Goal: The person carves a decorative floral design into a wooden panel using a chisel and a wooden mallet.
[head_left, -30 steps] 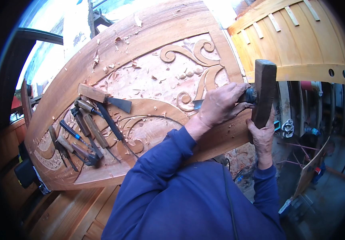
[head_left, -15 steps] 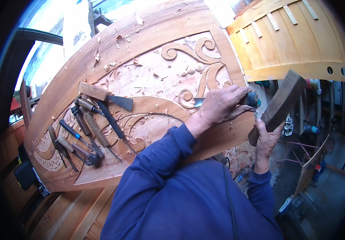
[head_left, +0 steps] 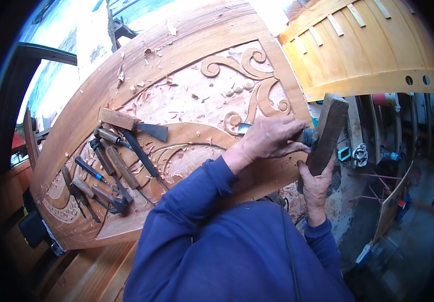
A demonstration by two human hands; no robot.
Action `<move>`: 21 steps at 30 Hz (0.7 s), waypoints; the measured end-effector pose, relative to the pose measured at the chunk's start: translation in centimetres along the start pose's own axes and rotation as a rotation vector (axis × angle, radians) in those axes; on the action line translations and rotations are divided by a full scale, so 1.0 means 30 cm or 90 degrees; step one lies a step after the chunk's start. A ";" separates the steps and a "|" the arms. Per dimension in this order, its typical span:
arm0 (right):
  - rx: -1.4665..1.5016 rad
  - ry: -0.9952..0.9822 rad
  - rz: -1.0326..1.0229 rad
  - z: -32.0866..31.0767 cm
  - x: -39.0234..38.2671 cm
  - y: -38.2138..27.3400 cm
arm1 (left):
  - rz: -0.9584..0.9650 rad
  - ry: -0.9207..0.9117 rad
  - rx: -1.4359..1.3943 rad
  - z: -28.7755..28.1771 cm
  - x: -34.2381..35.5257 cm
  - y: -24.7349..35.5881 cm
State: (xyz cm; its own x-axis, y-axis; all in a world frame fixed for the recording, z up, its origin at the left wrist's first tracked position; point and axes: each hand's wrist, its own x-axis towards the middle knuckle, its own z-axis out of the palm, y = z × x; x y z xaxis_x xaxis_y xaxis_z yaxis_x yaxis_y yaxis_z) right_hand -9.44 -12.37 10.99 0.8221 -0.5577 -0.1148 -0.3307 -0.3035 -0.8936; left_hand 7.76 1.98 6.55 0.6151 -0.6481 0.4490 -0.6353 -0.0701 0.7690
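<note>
My left hand [head_left: 272,137] is closed around a chisel [head_left: 244,128]. The bright blade reaches out to the left over a scroll of the carved wooden panel [head_left: 186,132], and the dark, wrapped-looking handle end sticks out to the right. My right hand [head_left: 317,185] grips a dark wooden block used as a mallet [head_left: 329,128]. Held tilted upward, this mallet is against or very near the chisel's handle end; I cannot tell if they touch. Pale shavings lie over the recessed ground between the raised scrolls.
Several carving tools lie on the panel's left part, among them an adze-like tool with a wooden head [head_left: 118,119] and a blue-banded chisel [head_left: 90,168]. A yellowish slatted wood panel [head_left: 358,55] stands at upper right. A turquoise-rimmed object [head_left: 344,153] sits below it.
The mallet has swung left and become more upright, closing up to the chisel's handle end. My left hand stays around the chisel, and the view has shifted slightly.
</note>
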 end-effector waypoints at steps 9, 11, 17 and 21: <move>0.143 0.229 -0.020 -0.038 -0.056 -0.006 | 0.086 -0.088 -0.059 0.005 -0.011 0.057; 0.144 0.224 -0.027 -0.043 -0.057 -0.011 | 0.063 -0.070 -0.047 0.009 -0.001 0.055; 0.128 0.208 -0.015 -0.037 -0.052 -0.078 | 0.024 -0.026 -0.037 0.000 0.006 0.034; 0.078 0.220 -0.019 0.011 -0.074 -0.077 | 0.038 -0.020 -0.043 -0.024 0.004 0.033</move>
State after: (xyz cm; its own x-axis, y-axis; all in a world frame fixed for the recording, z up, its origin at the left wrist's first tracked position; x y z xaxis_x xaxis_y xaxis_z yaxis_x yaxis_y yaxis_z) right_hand -10.34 -10.17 13.17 0.6185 -0.7843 0.0472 -0.2339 -0.2411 -0.9419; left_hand 7.53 2.38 7.69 0.5614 -0.6734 0.4810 -0.6368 0.0196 0.7707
